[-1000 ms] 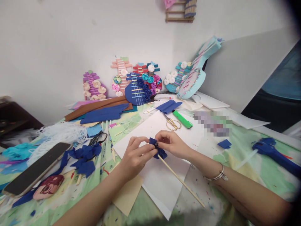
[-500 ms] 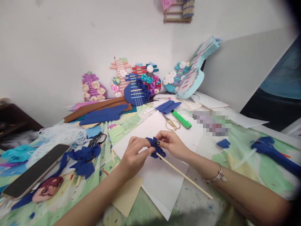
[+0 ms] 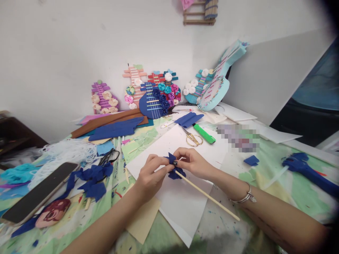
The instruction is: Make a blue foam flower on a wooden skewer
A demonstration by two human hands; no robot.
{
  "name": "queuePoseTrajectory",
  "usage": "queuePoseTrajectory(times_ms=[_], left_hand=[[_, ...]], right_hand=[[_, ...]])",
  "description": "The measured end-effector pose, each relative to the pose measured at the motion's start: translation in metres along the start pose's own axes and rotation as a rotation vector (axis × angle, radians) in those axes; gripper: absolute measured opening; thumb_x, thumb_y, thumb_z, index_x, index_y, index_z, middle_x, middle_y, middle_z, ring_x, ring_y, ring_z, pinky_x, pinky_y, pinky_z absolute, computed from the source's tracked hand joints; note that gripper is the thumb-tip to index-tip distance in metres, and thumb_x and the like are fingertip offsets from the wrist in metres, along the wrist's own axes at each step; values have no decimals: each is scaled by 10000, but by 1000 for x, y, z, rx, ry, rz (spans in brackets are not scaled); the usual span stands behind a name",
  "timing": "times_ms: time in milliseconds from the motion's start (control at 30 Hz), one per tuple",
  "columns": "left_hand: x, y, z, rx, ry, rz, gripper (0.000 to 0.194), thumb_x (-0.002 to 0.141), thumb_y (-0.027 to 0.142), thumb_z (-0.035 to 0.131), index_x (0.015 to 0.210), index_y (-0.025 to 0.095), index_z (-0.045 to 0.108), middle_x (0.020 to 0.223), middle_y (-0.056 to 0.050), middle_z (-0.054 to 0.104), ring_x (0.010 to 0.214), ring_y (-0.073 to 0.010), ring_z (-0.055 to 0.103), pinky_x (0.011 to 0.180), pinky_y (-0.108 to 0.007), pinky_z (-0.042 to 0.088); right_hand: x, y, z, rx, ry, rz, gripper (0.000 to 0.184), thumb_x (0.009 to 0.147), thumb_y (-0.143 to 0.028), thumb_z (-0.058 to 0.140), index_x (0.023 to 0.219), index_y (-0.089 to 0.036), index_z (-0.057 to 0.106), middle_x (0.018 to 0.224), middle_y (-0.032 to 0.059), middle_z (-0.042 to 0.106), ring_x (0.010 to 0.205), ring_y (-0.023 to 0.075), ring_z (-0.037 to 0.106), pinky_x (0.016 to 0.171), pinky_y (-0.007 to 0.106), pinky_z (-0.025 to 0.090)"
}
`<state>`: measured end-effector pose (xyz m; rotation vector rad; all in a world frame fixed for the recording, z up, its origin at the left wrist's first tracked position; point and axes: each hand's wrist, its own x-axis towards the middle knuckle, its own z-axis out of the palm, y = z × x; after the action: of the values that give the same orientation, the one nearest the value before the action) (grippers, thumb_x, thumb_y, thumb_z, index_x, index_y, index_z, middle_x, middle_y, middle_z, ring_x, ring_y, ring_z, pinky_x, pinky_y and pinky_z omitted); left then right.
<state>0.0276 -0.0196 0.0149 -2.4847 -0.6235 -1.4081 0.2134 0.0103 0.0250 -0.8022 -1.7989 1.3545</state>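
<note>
Both the left hand and the right hand have a close fingertip grip on the crumpled blue piece, thumbs and forefingers nearly meeting over it. This piece sits above the white sheet on the table, gathered at the upper end of a thin wooden stick that slants down toward the right forearm. Whether the stick is fastened to it is hidden by the fingers.

The step in hand looks like shaping or pressing the blue material around the stick's tip. The next move seems to call for small, even pinches, one hand steadying the gathered base while the other works the loose edges, without tugging it off the stick. Gold-handled scissors and a green cutter lie beyond the hands; a small blue scrap lies to the right.
</note>
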Motion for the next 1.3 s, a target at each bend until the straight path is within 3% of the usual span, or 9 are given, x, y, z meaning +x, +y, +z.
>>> queuePoseTrajectory(times_ms=[167,433,700,967,1100,1233,1300], left_hand=[[1,1,0,-124,1,-111,235,811,34,580,961,194,664,854,-74,659,806,-159,621,693,-295,511],[4,0,-5,-290,-112,-347,150,804,85,610,849,176,721,757,-59,657,681,-131,625,605,-225,515],[10,2,-9,-348,-70,-408,121,806,146,629,835,194,736,738,-57,669,665,-142,632,599,-240,518],[9,2,-9,-471,-54,-535,82,771,145,670,802,184,735,740,-61,672,680,-157,638,624,-267,525],[10,2,-10,-496,-48,-580,59,771,177,675,781,182,733,720,-61,669,666,-164,635,617,-282,521],[9,2,-9,-518,-78,-610,53,758,193,688,777,180,736,721,-59,665,667,-162,636,619,-281,519],[8,1,-8,-549,-95,-628,51,749,199,699,776,179,737,724,-61,663,675,-165,634,620,-286,519]], right_hand=[[0,5,3,-85,21,-1,101,787,-251,587,753,-159,561,728,13,577,706,141,539,643,269,444],[0,9,1,-116,39,-19,62,808,-188,522,749,-173,535,739,16,597,719,145,552,649,263,429],[0,9,2,43,39,-94,116,834,-270,548,776,-172,523,719,-1,567,674,125,527,629,252,405],[0,3,4,340,15,-44,326,722,-441,708,759,-155,555,701,-5,573,629,108,521,584,239,397],[-1,-4,3,326,5,35,362,690,-462,730,722,-151,547,669,-15,552,613,103,509,559,229,384],[-3,-5,4,278,-51,123,365,709,-461,711,672,-141,539,579,-49,457,510,61,376,467,205,265],[-3,-3,4,272,-77,140,326,716,-421,712,686,-137,556,588,-45,475,504,57,363,458,204,244]])
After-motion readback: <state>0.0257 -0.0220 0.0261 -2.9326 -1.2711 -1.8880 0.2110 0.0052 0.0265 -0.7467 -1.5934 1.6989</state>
